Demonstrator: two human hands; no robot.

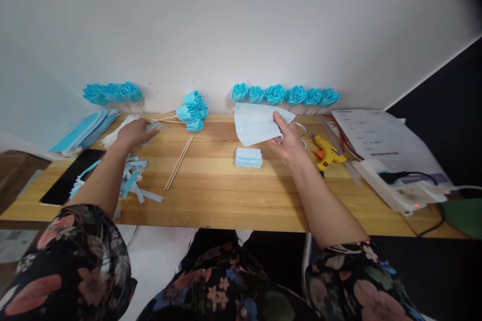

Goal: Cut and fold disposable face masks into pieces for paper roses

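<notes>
Gripping: my right hand [288, 139] pinches the pale mask [254, 124] by one end, above the tabletop [222, 200].
Left hand [131, 134]: near white strings [112, 137]; I can't tell its grip.
Mask handling: likely light, soft, easily creased; I'd hold its edge.

Table front: I had bare wood on the table [229, 203] for a low pass, between the paired sticks [178, 163] and the glue gun [328, 153].
Centre: the small stack [248, 157] stood in the way, just below the mask [251, 124] in my right hand [288, 138].
Left: cut scraps [132, 178] crowded both sides of my forearm [111, 168].
Wall: the flower row [275, 94] blocked reaching farther.
Right edge: the power strip [387, 185] obstructed me.
</notes>
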